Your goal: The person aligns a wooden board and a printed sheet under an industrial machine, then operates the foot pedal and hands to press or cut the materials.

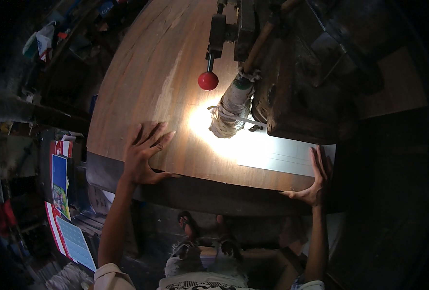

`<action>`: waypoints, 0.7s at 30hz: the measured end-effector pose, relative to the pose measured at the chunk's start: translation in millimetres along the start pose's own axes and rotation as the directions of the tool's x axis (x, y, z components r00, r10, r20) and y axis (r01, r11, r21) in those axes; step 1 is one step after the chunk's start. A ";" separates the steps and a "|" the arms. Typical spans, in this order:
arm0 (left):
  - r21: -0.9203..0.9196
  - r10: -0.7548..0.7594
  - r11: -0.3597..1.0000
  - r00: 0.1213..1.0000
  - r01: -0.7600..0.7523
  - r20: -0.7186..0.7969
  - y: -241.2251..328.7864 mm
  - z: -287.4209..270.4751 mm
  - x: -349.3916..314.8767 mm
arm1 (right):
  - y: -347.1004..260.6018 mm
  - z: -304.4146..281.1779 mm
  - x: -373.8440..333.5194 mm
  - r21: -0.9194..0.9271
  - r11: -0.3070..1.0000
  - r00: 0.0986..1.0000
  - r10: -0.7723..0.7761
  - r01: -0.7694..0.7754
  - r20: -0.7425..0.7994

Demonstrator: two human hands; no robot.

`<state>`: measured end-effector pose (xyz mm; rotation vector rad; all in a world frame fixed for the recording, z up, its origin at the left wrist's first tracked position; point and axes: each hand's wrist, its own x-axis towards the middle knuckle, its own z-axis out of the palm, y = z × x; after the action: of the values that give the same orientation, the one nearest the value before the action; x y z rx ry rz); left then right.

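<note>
A large brown wooden sheet (pixel 142 82) lies over a dark table (pixel 195 195), whose front strip shows below the sheet's near edge. My left hand (pixel 147 157) rests on the sheet's left part with fingers spread, its thumb along the near edge. At the right, a pale, thin panel (pixel 292 158) with faint lines lies on the wood. My right hand (pixel 317 181) is at the panel's right end, fingers stretched out and thumb at the wooden sheet's near edge. Neither hand grips anything. A wrapped lamp (pixel 231 108) throws bright light between them, washing out the panel's left part.
A dark, heavy machine (pixel 301 92) stands over the sheet's right side. From its front hangs a lever with a red ball knob (pixel 208 81). To the left are cluttered shelves, a blue booklet (pixel 60 181) and a calendar sheet (pixel 75 241).
</note>
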<state>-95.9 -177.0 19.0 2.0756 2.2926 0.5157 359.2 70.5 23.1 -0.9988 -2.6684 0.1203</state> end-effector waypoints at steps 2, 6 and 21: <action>0.006 0.005 1.000 1.000 -0.005 0.001 -0.3 -1.5 0.2 | 0.4 0.1 1.3 -0.011 1.000 1.000 -0.010 0.010 0.002; -0.010 -0.003 1.000 1.000 0.003 0.003 2.8 -3.3 4.5 | 4.4 2.3 1.7 -0.009 1.000 1.000 -0.007 0.007 0.002; -0.001 0.020 1.000 1.000 -0.020 0.024 -3.2 1.7 7.8 | 11.2 2.5 4.5 -0.034 0.999 1.000 -0.026 0.025 -0.008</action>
<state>-99.6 -169.2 18.3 2.0947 2.2610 0.4896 362.3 82.0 19.8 -0.9732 -2.6828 0.0649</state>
